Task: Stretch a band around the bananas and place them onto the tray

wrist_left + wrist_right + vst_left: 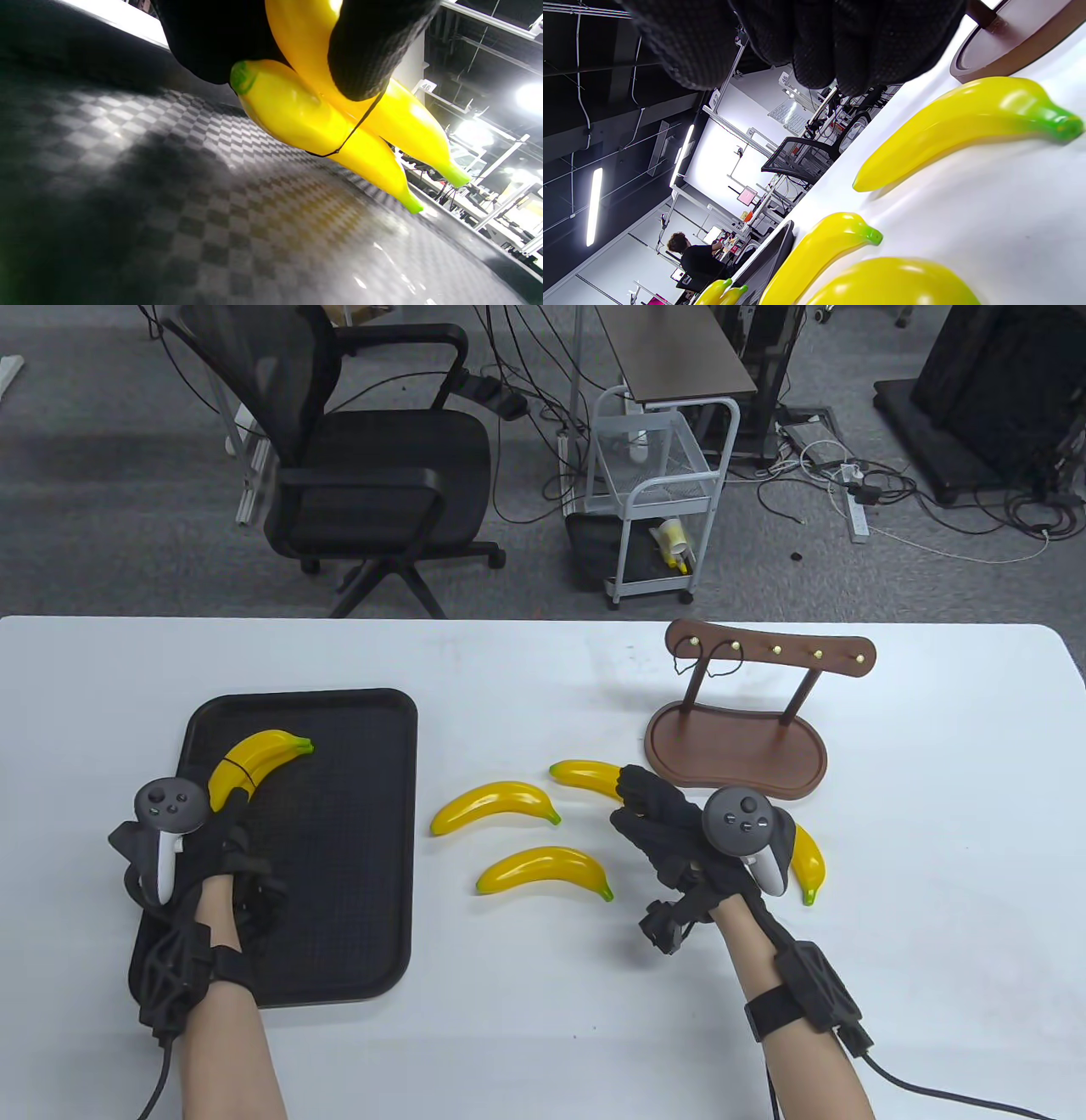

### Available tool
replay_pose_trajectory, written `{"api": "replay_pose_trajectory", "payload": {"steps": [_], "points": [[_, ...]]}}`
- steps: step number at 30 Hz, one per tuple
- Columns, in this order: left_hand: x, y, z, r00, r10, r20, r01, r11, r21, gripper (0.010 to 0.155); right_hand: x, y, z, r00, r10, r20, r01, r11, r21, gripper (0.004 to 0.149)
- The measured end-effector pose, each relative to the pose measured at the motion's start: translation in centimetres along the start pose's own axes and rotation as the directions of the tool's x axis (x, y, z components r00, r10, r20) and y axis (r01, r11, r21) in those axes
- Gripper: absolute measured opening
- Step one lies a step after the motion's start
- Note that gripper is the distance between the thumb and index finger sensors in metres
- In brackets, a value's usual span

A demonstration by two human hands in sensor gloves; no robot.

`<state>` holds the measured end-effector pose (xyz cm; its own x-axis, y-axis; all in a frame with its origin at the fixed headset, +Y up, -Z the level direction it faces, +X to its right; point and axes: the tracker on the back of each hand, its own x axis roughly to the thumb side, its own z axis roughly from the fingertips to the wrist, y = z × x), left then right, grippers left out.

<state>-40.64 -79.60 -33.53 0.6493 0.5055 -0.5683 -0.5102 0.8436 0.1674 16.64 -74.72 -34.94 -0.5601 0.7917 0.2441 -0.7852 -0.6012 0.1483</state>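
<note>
Landmark: black tray (356,899), lying on the white surface (543,1035).

- Banded pair of bananas (250,759): over the tray's far-left part, two fruits side by side, a thin black band (354,127) looped round them. The left wrist view shows clear shadow beneath, so they look just short of resting on the tray. Judged as the set-down stage for this pair.
- Left hand (225,836): over the tray's left edge, gloved fingers (369,55) wrapped on the pair's near end, holding the bundle so the band stays seated.
- Three loose bananas (496,806): on the surface just right of the tray, unbanded, apart from one another.
- Fourth loose banana (808,861): further right of the tray, partly hidden behind the right hand's tracker.
- Right hand (666,831): right of the tray, among the loose fruit, fingers loosely curled, holding nothing; probably staged to gather the next pair.
- Wooden rack (738,729): well right of the tray; spare bands appear to hang from its pegs.
</note>
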Motion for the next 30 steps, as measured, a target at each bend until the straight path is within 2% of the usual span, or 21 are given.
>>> {"api": "replay_pose_trajectory", "payload": {"steps": [7,19,25,30], "points": [[-0.8,-0.4,0.0,1.0,0.021,-0.004,-0.021,1.0,-0.024,0.065,0.0,-0.1,0.0,1.0,-0.001,-0.004,0.001,1.0,-0.001,0.065],[-1.3,0.6,0.4,0.999,0.042,0.011,-0.042,0.998,-0.041,0.065,0.1,-0.1,0.1,1.0,-0.008,-0.001,0.008,1.0,0.003,0.065],[-0.9,1.7,0.8,0.998,0.052,0.036,-0.05,0.998,-0.042,0.064,0.0,-0.3,0.1,1.0,-0.015,-0.004,0.015,1.0,0.004,0.065],[0.0,3.6,1.6,0.993,0.077,0.086,-0.076,0.997,-0.006,0.062,0.1,-0.4,0.1,1.0,-0.02,-0.001,0.02,1.0,0.0,0.065]]}}
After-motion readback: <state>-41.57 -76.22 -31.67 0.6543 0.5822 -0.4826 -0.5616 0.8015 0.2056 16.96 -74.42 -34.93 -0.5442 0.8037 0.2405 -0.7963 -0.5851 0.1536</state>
